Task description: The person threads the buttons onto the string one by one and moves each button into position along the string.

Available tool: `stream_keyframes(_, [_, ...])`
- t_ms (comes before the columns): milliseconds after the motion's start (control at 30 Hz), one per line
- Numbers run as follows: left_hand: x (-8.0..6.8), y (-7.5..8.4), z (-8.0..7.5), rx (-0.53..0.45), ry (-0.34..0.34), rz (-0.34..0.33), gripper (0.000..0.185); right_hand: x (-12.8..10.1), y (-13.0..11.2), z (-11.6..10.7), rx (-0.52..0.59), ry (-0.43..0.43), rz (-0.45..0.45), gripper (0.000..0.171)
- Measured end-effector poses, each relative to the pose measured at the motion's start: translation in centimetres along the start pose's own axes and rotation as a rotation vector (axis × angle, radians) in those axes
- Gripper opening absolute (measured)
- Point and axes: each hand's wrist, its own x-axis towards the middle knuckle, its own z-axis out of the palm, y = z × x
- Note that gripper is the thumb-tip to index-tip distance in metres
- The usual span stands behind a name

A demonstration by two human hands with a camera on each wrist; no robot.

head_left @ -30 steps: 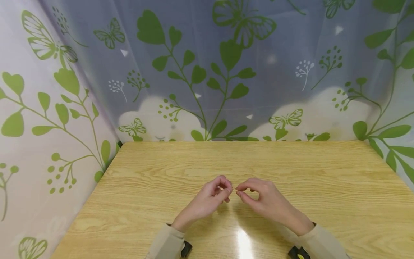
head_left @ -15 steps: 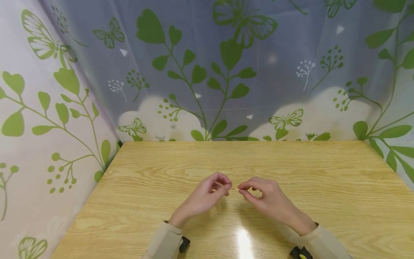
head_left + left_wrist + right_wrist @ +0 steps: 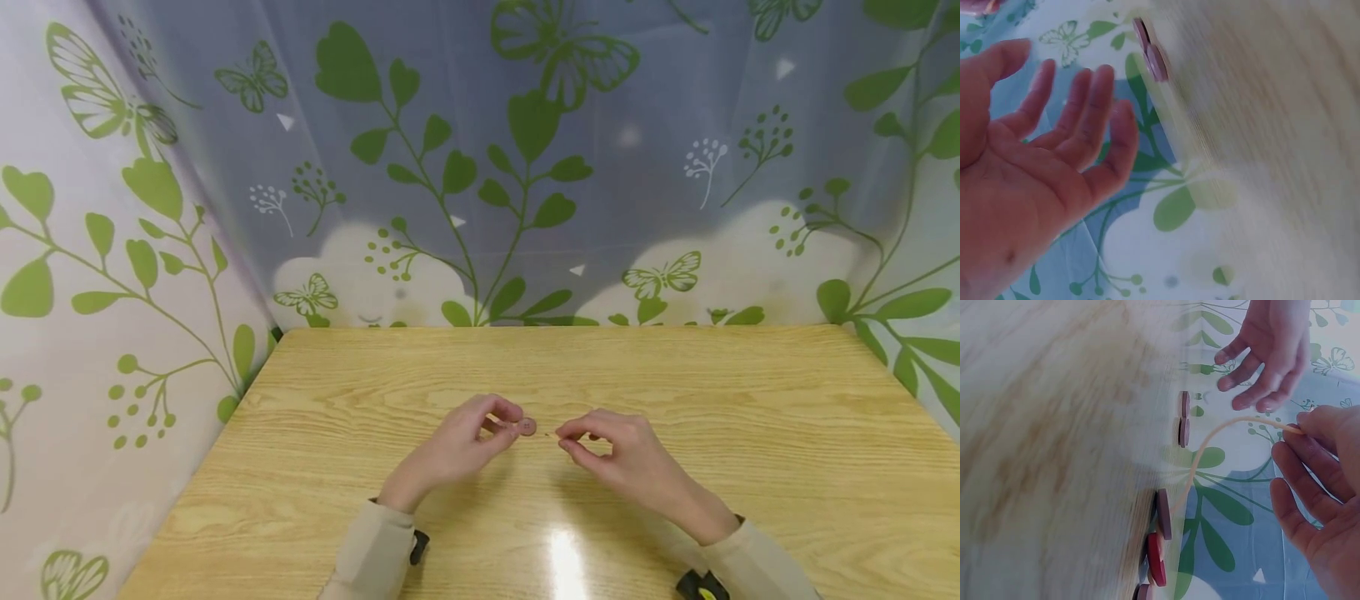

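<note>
My left hand (image 3: 457,446) is above the wooden tabletop (image 3: 750,417). In the head view a small pinkish button (image 3: 528,427) sits right at the tips of my left fingers (image 3: 504,423), just past thumb & pointer. I can't tell if they touch it or if it's only just beside them. In the left wrist view my left fingers look spread and loose, nothing in the palm.

My right hand (image 3: 626,462) is near the left one, a bit apart. Its thumb & pointer are pressed together on a thin tan string (image 3: 1210,447). In the right wrist view the string end is at my right fingers (image 3: 1310,425), then it bends away and runs to a row of flat buttons (image 3: 1161,534), pink & red, seen from the edge. Two more buttons (image 3: 1184,417) show further along, closer to my left hand.

So the button is between my 2 hands, closer to the left fingers, w/ the string tip pointing at it from the right.
</note>
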Motion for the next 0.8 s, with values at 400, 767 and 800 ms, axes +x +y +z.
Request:
stream_keyframes(400, [1.9,-1.7,-1.1,0.212,-0.034,-0.125,0.034,-0.2,0.0,-0.1,-0.008,-0.005,0.002,0.028])
stream_keyframes(767, [2.6,-2.0,-0.8,0.321,-0.072,-0.156,0.029,-0.6,0.2,-0.1,-0.019,-0.019,0.032,0.024])
stream_keyframes(800, [2.7,-2.1,-0.8,0.33,-0.075,-0.158,0.029,-0.6,0.2,-0.1,-0.02,-0.02,0.032,0.024])
